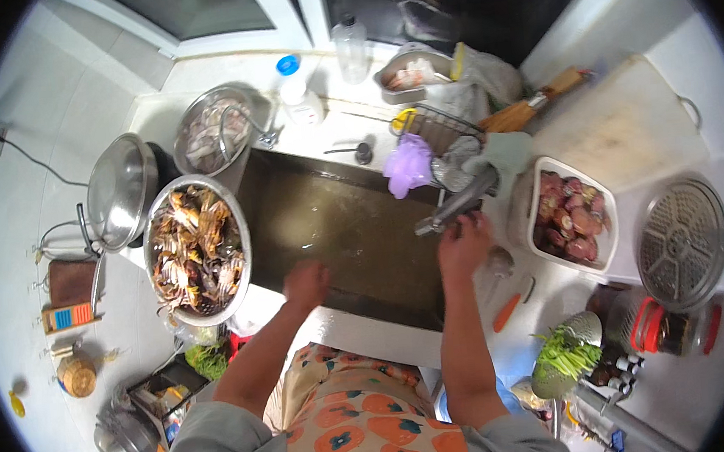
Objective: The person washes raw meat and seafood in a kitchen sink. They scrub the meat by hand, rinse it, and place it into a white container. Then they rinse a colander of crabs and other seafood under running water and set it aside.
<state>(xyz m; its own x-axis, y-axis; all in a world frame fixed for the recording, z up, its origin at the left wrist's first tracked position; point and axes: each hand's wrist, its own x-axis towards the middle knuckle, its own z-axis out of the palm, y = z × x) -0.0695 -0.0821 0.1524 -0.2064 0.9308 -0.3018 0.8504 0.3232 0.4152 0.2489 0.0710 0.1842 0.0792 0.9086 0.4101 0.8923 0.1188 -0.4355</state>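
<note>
Murky water fills a dark sink [363, 245] in front of me. My left hand [307, 284], loosely curled, is over the near left part of the sink; whether it holds anything is hidden. At the sink's right edge my right hand [465, 240] is beside the grey faucet [459, 202], its fingers just under the spout; its grip is unclear. A metal colander [243, 235] with brown crab or crayfish pieces rests on the sink's left edge. Behind it a steel bowl [187, 157] holds pale meat or seafood. Right of the faucet, a white tub [611, 232] contains reddish-brown meat pieces.
A domed-lid pan [120, 191] stands at the left. A white bottle [301, 103] and a wire caddy with a purple glove [409, 165] are behind the sink. To the right lie a cutting board [634, 122], a perforated steamer plate [682, 242], an orange-handled peeler or knife [507, 313] and leafy greens [567, 356].
</note>
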